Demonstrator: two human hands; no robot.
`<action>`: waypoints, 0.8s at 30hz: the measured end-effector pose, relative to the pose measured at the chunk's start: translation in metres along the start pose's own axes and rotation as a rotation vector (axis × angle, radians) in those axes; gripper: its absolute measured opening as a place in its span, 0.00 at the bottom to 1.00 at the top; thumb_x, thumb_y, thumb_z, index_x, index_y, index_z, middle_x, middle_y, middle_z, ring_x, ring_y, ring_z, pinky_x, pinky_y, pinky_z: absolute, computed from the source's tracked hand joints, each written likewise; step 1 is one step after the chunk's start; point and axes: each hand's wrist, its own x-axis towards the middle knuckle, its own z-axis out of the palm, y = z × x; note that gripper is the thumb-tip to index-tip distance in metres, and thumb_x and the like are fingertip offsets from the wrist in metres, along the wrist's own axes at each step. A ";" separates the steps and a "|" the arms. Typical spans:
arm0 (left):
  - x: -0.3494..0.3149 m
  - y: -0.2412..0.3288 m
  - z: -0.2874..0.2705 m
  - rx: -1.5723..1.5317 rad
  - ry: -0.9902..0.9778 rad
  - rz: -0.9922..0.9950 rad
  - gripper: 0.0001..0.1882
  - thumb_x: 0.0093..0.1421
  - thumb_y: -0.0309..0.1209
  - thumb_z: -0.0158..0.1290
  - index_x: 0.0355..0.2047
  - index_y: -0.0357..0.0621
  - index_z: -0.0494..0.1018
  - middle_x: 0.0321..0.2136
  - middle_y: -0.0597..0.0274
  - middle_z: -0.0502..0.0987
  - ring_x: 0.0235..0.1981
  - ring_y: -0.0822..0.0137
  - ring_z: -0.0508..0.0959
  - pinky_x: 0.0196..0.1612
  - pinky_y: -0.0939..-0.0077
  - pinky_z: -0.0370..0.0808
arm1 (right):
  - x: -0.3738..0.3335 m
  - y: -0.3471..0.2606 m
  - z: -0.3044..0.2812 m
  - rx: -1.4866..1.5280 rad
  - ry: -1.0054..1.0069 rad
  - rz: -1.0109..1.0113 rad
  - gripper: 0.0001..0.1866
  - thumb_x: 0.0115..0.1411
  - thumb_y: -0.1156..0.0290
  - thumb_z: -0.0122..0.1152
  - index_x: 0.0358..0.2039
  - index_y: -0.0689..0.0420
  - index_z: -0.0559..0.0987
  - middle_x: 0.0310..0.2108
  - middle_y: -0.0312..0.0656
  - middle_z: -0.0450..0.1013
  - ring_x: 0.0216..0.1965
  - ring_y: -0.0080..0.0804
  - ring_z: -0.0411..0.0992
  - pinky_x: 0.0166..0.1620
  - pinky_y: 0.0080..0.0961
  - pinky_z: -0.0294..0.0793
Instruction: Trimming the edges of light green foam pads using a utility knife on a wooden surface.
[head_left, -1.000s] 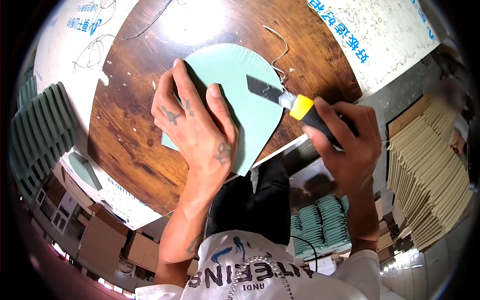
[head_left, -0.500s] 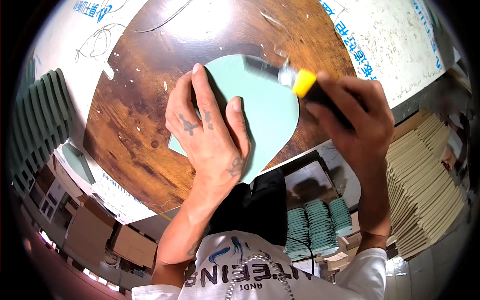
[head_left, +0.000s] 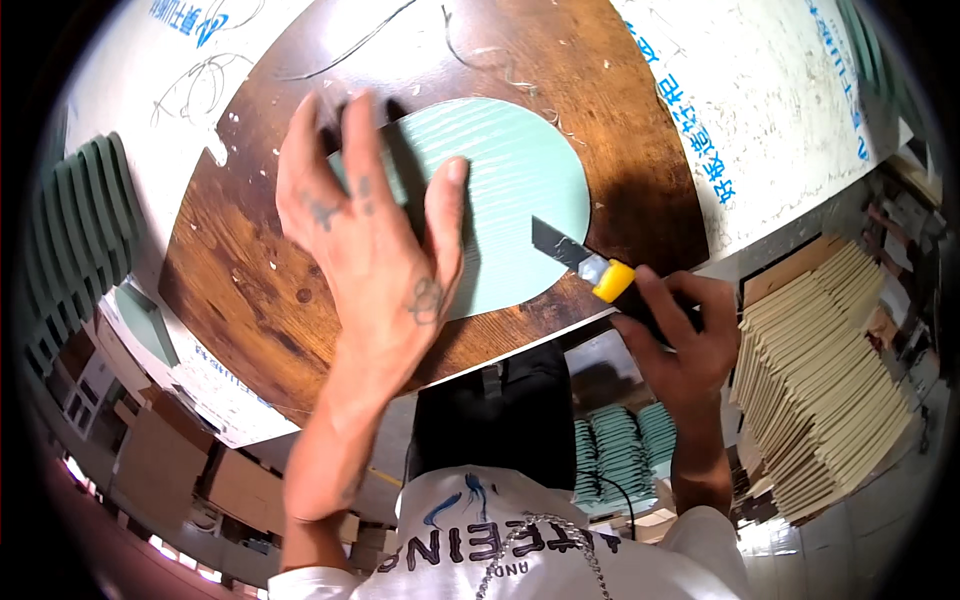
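A flat, pale green rounded piece [head_left: 525,165] lies on a brown wood-grain board [head_left: 235,275], and light streaks show across its surface. Over its left part is my left hand [head_left: 375,245], fingers spread and holding nothing; whether the fingertips touch the piece I cannot tell. My right hand [head_left: 695,350] grips a utility knife [head_left: 615,283] with a black and yellow handle. The knife's dark blade is out and points up and left, over the piece's lower right edge.
Around the board is a white surface [head_left: 775,110] with blue print. Dark green curved pieces [head_left: 90,215] stand in a row at the left. Tan sheets [head_left: 820,375] are stacked at the right, and green bundles [head_left: 610,455] lie below the table. Thin dark strips [head_left: 355,48] curl on the board.
The knife and my right hand have moved down and toward me. My left hand has shifted left with its fingers lifted and spread more. The green piece has turned.
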 end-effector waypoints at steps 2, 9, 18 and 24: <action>-0.010 0.008 0.002 -0.063 -0.020 -0.147 0.36 0.70 0.47 0.54 0.68 0.33 0.60 0.68 0.25 0.52 0.72 0.34 0.51 0.70 0.34 0.54 | -0.004 -0.005 0.002 -0.005 0.010 0.005 0.29 0.47 0.61 0.81 0.53 0.47 0.86 0.35 0.39 0.72 0.35 0.34 0.71 0.35 0.30 0.74; -0.016 0.021 0.004 -0.087 0.001 -0.262 0.35 0.70 0.41 0.55 0.68 0.30 0.59 0.69 0.22 0.47 0.70 0.27 0.54 0.69 0.37 0.55 | 0.017 -0.001 0.001 0.052 0.041 -0.036 0.28 0.45 0.64 0.82 0.49 0.48 0.86 0.34 0.37 0.69 0.34 0.33 0.68 0.32 0.28 0.71; -0.019 0.016 0.007 -0.009 0.010 -0.198 0.33 0.70 0.40 0.55 0.67 0.30 0.61 0.68 0.26 0.54 0.70 0.30 0.55 0.69 0.39 0.55 | 0.049 0.016 0.002 0.046 0.036 -0.102 0.27 0.44 0.70 0.81 0.48 0.53 0.87 0.34 0.38 0.69 0.33 0.32 0.70 0.31 0.28 0.72; -0.021 0.014 0.008 -0.014 0.008 -0.172 0.33 0.70 0.41 0.55 0.66 0.31 0.62 0.67 0.28 0.56 0.69 0.29 0.55 0.68 0.35 0.55 | 0.075 0.025 0.007 0.027 0.039 -0.175 0.27 0.45 0.70 0.81 0.48 0.52 0.87 0.32 0.37 0.70 0.32 0.31 0.70 0.30 0.27 0.73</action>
